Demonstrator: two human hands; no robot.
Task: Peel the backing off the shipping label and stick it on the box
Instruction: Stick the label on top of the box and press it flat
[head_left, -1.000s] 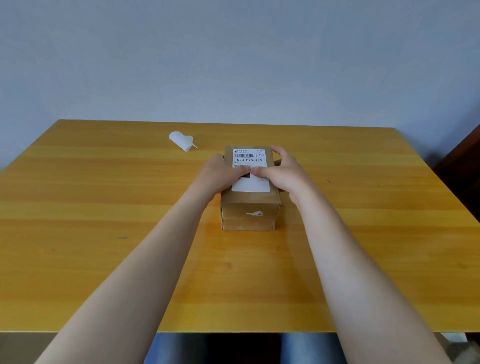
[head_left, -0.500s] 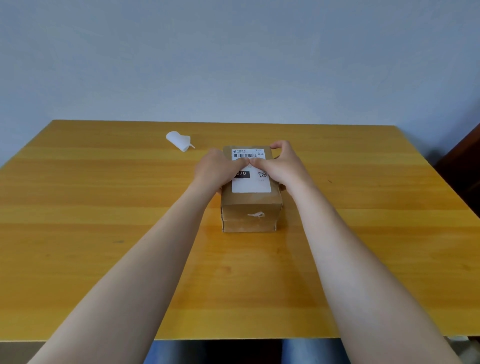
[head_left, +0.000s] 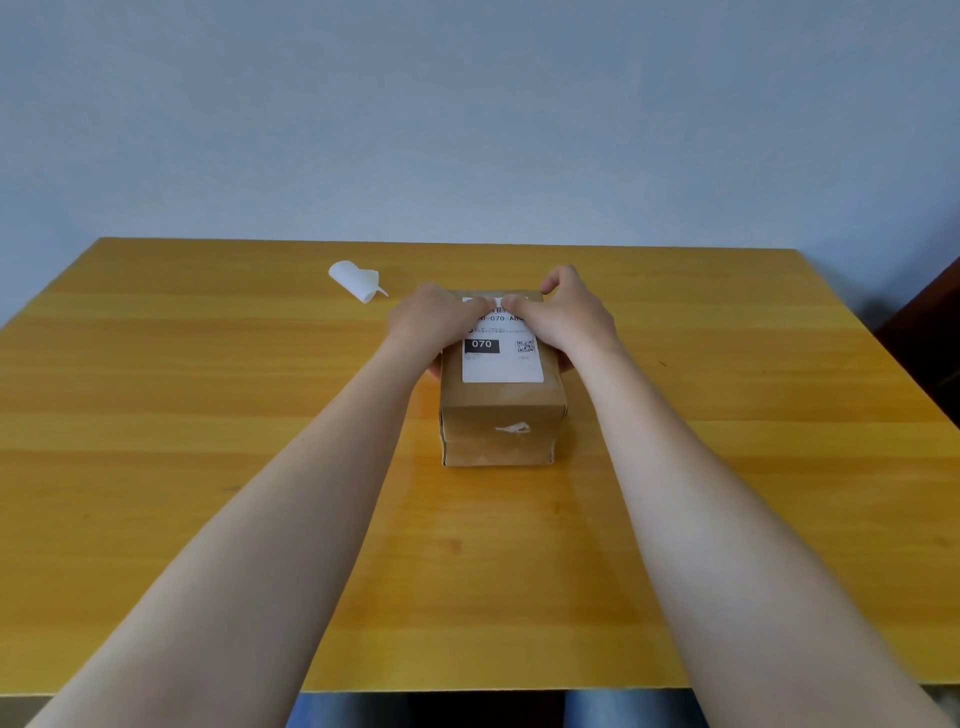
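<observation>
Pressing both thumbs onto the far end of the shipping label (head_left: 502, 358), I have my left hand (head_left: 434, 325) and right hand (head_left: 563, 317) spread flat, grasping nothing. The label lies on top of the box (head_left: 498, 431) at table (head_left: 208, 415) centre; the curled backing (head_left: 356, 279) lies at ten o'clock.

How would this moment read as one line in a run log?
label on box | left hand, right hand pressing far edge | backing on table
</observation>
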